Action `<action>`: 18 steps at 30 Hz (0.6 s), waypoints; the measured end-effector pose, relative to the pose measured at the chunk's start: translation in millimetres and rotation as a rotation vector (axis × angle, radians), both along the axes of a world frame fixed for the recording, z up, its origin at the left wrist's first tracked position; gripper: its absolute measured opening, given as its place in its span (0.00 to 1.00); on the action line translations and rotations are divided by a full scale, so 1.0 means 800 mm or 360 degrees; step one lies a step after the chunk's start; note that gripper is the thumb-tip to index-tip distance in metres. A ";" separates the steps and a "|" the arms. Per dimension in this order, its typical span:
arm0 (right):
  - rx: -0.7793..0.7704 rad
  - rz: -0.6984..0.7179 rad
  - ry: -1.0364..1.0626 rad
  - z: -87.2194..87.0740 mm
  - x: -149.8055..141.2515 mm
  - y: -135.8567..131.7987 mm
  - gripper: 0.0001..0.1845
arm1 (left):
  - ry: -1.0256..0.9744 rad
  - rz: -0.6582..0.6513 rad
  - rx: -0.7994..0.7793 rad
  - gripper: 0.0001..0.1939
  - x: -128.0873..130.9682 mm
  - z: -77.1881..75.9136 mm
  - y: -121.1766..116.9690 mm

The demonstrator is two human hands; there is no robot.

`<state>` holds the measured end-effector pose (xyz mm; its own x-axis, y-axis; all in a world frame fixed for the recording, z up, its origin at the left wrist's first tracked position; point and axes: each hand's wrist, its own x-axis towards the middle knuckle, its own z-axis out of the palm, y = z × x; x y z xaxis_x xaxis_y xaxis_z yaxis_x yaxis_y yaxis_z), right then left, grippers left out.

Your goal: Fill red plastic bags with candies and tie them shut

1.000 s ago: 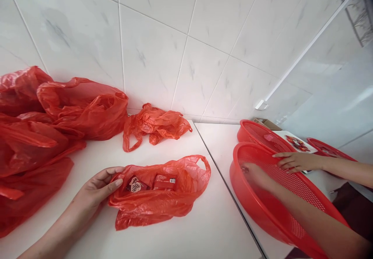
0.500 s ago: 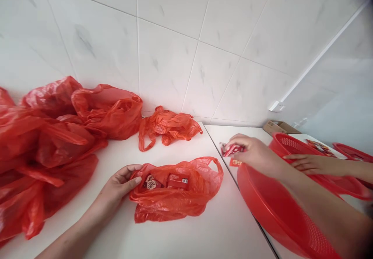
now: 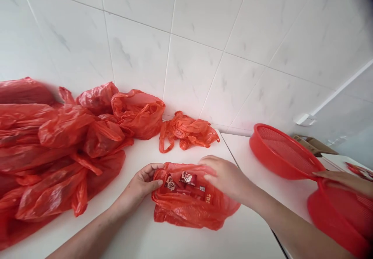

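A red plastic bag (image 3: 189, 212) lies on the white table with its mouth spread. Inside are several small dark red packets (image 3: 190, 185), some with pale printed labels, and a red packet with gold lettering (image 3: 208, 198). My left hand (image 3: 147, 183) pinches the bag's left rim, thumb in front and fingers behind. At the right side of the mouth is my right hand (image 3: 225, 177), slightly blurred, its thumb inside the opening and red film between thumb and fingers. No packet shows in its fingers.
Red bags (image 3: 67, 150) are heaped at left, and a crumpled red bag (image 3: 192, 131) lies near the tiled wall. At right are a red colander (image 3: 262, 150) and another red colander (image 3: 323, 216), with another person's hand (image 3: 344, 179) by their rims. A cardboard box (image 3: 314, 146) stands behind.
My right hand has moved left from beside the colander to the bag's mouth. The packets it held have left it, and more packets show inside the bag. The colanders have shifted.
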<state>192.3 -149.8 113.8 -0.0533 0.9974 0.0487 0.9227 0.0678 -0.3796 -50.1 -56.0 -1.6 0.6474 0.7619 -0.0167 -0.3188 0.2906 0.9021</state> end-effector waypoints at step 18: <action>0.0368 -0.0848 0.1135 -0.043 0.088 -0.054 0.18 | 0.0408 0.0299 0.0442 0.28 -0.011 0.100 -0.005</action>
<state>262.5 -193.0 79.6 0.5296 0.8429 0.0947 0.4064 -0.1541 -0.9006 -58.9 -60.0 78.2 0.4986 0.8645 0.0634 -0.0981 -0.0164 0.9950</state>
